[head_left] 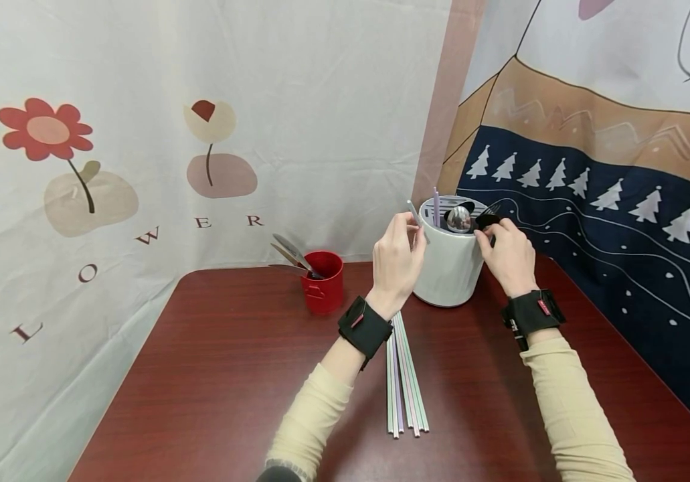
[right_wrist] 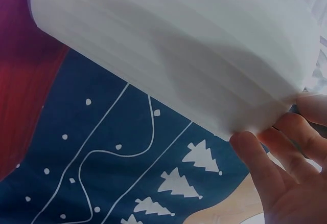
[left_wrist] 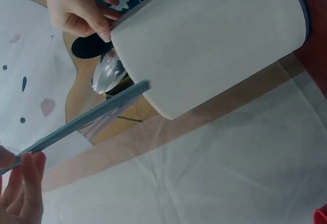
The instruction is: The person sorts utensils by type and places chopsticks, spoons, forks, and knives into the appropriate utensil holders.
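Observation:
A grey-green chopstick (left_wrist: pixel 92 115) is pinched between the thumb and fingers of my left hand (head_left: pixel 397 258), tilted beside the left rim of a white utensil holder (head_left: pixel 448 271). My right hand (head_left: pixel 508 254) grips that holder's right rim, with fingers (right_wrist: pixel 258 162) against its outer wall. Inside the holder stand purple chopsticks (head_left: pixel 436 206), a shiny metal spoon (head_left: pixel 458 219), dark utensils and a fork (head_left: pixel 492 210). Several pastel chopsticks (head_left: pixel 406 381) lie side by side on the table, their far ends partly hidden by my left hand and wrist.
Left of the holder, a red cup (head_left: pixel 323 284) holds table knives (head_left: pixel 294 250) that lean over its rim. The dark red table (head_left: pixel 212 375) meets a printed white cloth (head_left: pixel 320 120) behind and a navy tree-patterned cloth (head_left: pixel 610 268) on the right.

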A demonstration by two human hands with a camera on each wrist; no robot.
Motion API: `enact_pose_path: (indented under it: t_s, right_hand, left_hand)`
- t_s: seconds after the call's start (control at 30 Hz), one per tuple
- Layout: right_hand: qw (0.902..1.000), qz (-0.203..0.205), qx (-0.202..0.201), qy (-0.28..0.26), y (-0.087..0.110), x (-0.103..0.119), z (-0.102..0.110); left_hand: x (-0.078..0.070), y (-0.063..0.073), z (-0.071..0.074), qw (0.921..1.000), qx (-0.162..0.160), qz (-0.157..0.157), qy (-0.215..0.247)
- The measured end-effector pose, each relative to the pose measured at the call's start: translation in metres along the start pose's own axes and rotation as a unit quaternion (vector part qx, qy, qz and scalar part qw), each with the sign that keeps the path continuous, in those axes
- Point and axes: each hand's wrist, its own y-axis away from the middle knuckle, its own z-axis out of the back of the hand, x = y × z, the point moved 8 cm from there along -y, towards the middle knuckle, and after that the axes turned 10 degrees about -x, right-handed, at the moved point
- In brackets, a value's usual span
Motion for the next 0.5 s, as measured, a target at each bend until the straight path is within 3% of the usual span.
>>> enact_pose_path:
  t_s: [0.2,0.5]
  right_hand:
    - [1.0000,-0.003,0.003,-0.001,0.000,0.000,0.001]
    - [1.0000,0.000,0.000,-0.001,0.000,-0.001,-0.001]
  left_hand:
    - [-0.004,-0.006,-0.011,0.9992,-0.019,-0.028,0.023]
    - [0.001,-0.010,-0.033,0.9993,0.018,-0.027,0.021]
